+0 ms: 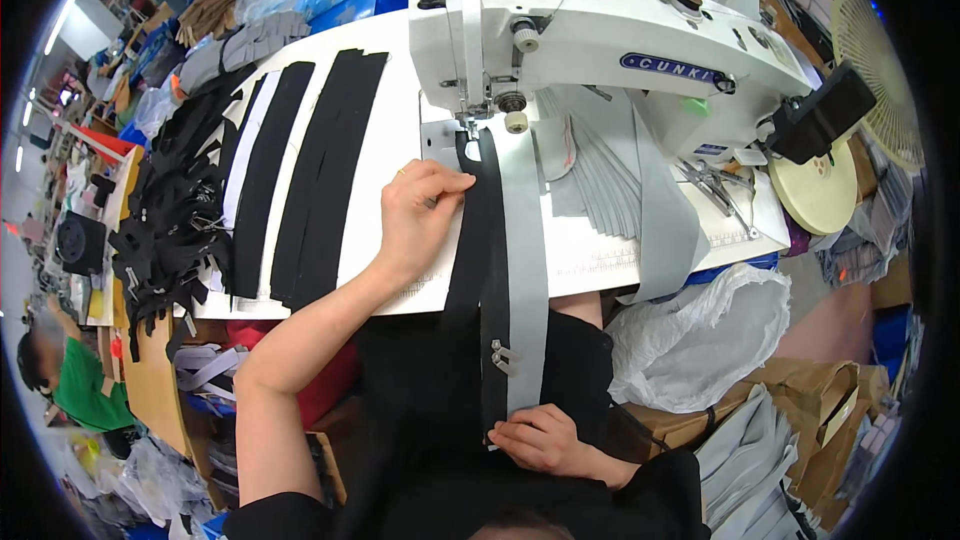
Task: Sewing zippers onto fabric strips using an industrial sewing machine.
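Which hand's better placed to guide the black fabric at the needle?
Probably your left hand: its fingers are at the black fabric, near the presser foot. Your right hand is down at the fabric's lower end.

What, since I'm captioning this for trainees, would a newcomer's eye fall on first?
The white sewing machine dominates the picture's top. Below it, a black strip and a grey strip run to the right hand. A tangled black heap lies at the white table's left end.
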Motion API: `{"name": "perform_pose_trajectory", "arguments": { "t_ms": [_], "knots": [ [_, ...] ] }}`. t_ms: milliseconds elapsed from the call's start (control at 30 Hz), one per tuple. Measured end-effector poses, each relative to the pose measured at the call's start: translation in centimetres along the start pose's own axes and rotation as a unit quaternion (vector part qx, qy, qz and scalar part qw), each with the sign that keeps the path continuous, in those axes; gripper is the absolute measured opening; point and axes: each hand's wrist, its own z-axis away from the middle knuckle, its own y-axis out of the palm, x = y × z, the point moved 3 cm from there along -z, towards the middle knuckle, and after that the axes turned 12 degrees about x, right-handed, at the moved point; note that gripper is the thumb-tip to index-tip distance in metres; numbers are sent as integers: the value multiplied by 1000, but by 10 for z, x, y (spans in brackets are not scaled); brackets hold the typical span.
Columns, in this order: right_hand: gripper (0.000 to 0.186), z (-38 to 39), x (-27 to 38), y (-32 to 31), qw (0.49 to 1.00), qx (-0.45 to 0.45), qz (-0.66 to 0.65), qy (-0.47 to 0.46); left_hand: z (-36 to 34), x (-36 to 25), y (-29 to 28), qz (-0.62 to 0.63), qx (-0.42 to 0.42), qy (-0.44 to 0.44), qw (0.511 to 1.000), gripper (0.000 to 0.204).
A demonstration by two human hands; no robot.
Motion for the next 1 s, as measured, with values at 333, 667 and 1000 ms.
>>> {"name": "perform_pose_trajectory", "arguments": {
  "t_ms": [333,667,1000],
  "knots": [
    [27,1,-6,7,1000,12,-28,8,4,1,-4,-77,35,-30,996,27],
    [27,-21,-16,-2,999,-7,-46,21,-3,0,-1,-30,57,-53,997,31],
    [24,-46,-31,-11,997,-55,-36,43,-5,10,-2,66,-5,-82,994,19]
  ]
}}
